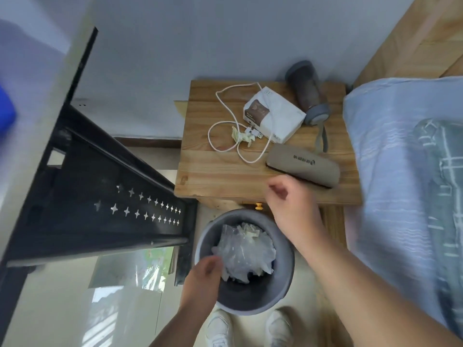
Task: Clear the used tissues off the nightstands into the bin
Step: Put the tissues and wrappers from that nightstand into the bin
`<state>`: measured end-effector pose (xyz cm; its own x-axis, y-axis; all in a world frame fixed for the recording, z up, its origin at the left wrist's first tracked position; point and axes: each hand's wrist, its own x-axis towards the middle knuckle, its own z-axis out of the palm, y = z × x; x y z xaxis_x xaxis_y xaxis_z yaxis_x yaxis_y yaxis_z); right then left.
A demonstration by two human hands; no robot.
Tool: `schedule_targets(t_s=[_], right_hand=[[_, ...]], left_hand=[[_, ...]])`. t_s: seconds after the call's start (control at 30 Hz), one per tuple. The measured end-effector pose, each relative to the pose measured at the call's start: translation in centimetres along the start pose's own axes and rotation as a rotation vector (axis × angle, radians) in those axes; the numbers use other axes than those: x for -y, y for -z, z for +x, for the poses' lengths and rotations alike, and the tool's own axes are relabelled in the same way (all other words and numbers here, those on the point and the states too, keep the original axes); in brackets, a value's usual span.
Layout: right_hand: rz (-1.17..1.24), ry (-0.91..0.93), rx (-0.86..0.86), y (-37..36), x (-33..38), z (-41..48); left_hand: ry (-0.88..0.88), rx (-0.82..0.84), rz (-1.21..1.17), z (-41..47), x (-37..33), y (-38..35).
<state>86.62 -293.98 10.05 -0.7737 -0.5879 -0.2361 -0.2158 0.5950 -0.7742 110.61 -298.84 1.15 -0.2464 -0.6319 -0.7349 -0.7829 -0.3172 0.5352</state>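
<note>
A crumpled used tissue [241, 137] lies on the wooden nightstand [213, 176], tangled among the loops of a white charging cable [225, 113]. On the floor in front of the nightstand stands the grey bin [283, 284], lined with clear plastic, with crumpled tissues [250, 232] inside. My left hand [204, 279] is curled over the bin's left rim. My right hand [290, 209] hovers above the nightstand's front edge and the bin, fingers loosely bent, with nothing seen in it.
The nightstand also holds a tissue pack [273, 116], a lying grey bottle [308, 93] and a tan glasses case [303, 166]. A bed with blue bedding [400, 171] is at the right, and a black metal frame [100, 196] at the left. My white shoes [220, 329] are below the bin.
</note>
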Motion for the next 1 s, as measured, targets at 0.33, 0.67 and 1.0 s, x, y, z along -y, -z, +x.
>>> schedule_targets(t_s=[0.33, 0.67, 1.0], right_hand=[[-0.295, 0.116, 0.096, -0.4, 9.3, 9.4], [-0.488, 0.239, 0.199, -3.2, 7.6, 12.7], [-0.461, 0.183, 0.062, 1.1, 8.8, 11.1]], left_hand=[[-0.156, -0.036, -0.276, -2.7, -9.4, 2.5], [-0.095, -0.14, -0.373, 0.1, -9.3, 2.9], [-0.084, -0.121, -0.385, -0.6, -9.0, 3.2]])
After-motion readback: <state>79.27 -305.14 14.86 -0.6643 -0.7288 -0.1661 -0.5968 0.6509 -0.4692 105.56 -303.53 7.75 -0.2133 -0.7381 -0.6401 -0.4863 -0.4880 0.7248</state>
